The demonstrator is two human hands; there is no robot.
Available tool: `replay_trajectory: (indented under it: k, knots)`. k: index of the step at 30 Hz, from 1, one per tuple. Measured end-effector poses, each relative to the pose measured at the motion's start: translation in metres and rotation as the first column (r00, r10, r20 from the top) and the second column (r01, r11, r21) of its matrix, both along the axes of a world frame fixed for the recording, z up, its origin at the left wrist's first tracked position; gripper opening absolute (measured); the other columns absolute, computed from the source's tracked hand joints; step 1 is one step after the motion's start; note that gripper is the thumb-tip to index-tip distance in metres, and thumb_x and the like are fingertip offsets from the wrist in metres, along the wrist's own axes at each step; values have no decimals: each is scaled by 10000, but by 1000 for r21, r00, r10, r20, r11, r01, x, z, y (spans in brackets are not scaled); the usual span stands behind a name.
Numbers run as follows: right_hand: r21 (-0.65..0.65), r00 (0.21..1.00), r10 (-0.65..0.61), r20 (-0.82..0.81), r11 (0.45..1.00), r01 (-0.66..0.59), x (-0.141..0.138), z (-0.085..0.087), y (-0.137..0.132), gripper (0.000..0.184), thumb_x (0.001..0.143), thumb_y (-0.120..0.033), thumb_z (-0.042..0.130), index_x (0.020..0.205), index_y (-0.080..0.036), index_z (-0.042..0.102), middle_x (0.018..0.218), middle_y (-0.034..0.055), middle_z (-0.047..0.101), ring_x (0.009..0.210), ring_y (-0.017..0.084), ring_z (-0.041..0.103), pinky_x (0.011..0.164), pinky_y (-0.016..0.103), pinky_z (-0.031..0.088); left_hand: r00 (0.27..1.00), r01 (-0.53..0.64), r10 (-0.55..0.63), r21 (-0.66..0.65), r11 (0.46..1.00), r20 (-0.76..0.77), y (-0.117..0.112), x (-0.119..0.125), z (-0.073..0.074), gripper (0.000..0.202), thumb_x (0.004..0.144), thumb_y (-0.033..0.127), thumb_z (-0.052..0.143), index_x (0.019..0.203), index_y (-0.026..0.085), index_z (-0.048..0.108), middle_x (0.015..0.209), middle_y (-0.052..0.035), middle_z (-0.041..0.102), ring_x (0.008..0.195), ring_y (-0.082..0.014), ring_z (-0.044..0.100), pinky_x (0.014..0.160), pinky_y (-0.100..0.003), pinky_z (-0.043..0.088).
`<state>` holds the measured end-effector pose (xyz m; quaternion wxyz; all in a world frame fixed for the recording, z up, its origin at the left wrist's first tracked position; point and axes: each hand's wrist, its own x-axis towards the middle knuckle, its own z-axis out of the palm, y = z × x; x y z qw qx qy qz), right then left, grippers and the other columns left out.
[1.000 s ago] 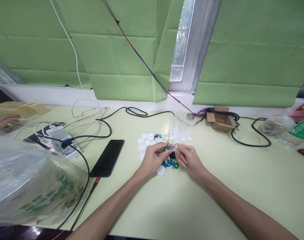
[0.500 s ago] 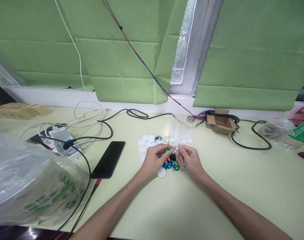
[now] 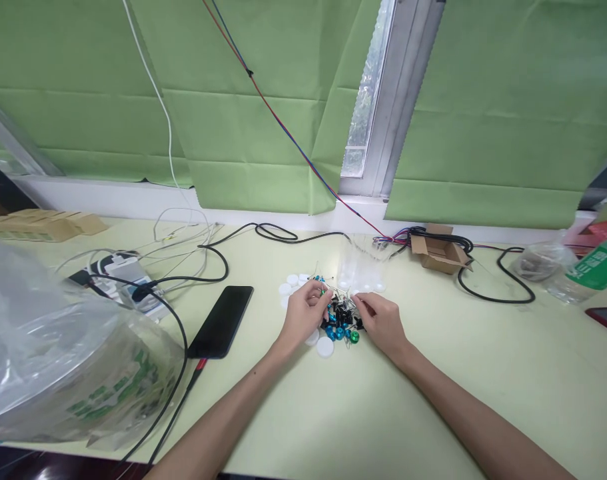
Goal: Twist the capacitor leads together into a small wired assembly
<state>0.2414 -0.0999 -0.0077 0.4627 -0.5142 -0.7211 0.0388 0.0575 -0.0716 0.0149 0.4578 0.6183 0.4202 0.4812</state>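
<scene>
A small pile of shiny blue and green balls (image 3: 339, 333), black clip-like pieces (image 3: 342, 310) and thin silver wires lies between my hands. My left hand (image 3: 306, 312) is closed in a pinch at the pile's left edge, on what looks like a small green ball (image 3: 324, 291) mostly hidden by the fingers. On the right side, my right hand (image 3: 384, 325) has thumb and forefinger pressed together at the silver wires; what they hold cannot be made out. White round caps (image 3: 325, 347) lie around and behind my left hand. Clear plastic containers (image 3: 360, 272) stand just beyond the pile.
A black phone (image 3: 221, 322) with a cable lies left of my forearm. Further left are a large clear plastic bag (image 3: 103, 360) and a white power strip (image 3: 133, 283). At the back right sit a small open cardboard box (image 3: 439, 253), looped black cable (image 3: 503, 297) and a bottle (image 3: 583, 270).
My fingers have shifted apart slightly, showing more of the black pieces in the pile. The green ball at my left fingertips is now more covered. The camera view has shifted a little.
</scene>
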Motion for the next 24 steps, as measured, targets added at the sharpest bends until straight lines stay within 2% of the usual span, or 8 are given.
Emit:
replay_trajectory:
  k: [3,8,13,16,19,24]
  knots:
    - [-30,998,28,49,999,-27,1,-5,2,254,957,-318,490,876,-196,698,778,62,691,613,173,571,615,294,428,998,-13,15,26,1000,-68,1,-1,-3,297,812,475,611,872,185,625,596,5,608,462,-130,541,450,-234,389]
    - [-89,993,65,102,994,-56,5,-10,5,245,939,-344,526,854,-188,696,729,49,655,612,170,563,611,288,424,996,4,1,48,999,-93,1,-3,0,287,810,445,606,885,176,669,673,-16,634,490,-133,551,482,-247,413]
    - [-66,999,52,5,996,-52,3,-4,3,276,953,-372,504,838,-193,680,711,35,652,601,163,545,614,287,412,987,-63,74,81,995,-142,-1,-3,3,308,803,445,617,944,176,662,767,-29,658,486,-104,508,499,-242,399]
    - [-25,998,24,-61,999,-25,2,0,0,323,982,-350,439,812,-190,662,701,36,647,614,166,544,615,287,403,988,-98,110,112,989,-104,-2,-3,4,322,806,429,629,1030,199,602,726,2,641,503,-95,495,510,-220,384]
    - [-12,997,18,-74,1000,-19,2,2,-1,318,983,-346,434,814,-191,654,702,35,643,606,164,530,610,289,395,997,-68,71,76,995,-37,-2,-3,6,344,814,443,623,1066,212,587,708,17,621,486,-88,486,489,-213,373]
    - [-21,997,35,-68,999,-36,1,3,-1,311,982,-337,435,793,-197,639,673,27,613,593,161,510,605,289,385,998,-5,6,-21,1000,58,-1,-3,12,342,801,491,633,872,159,678,674,-6,590,451,-78,447,437,-224,341]
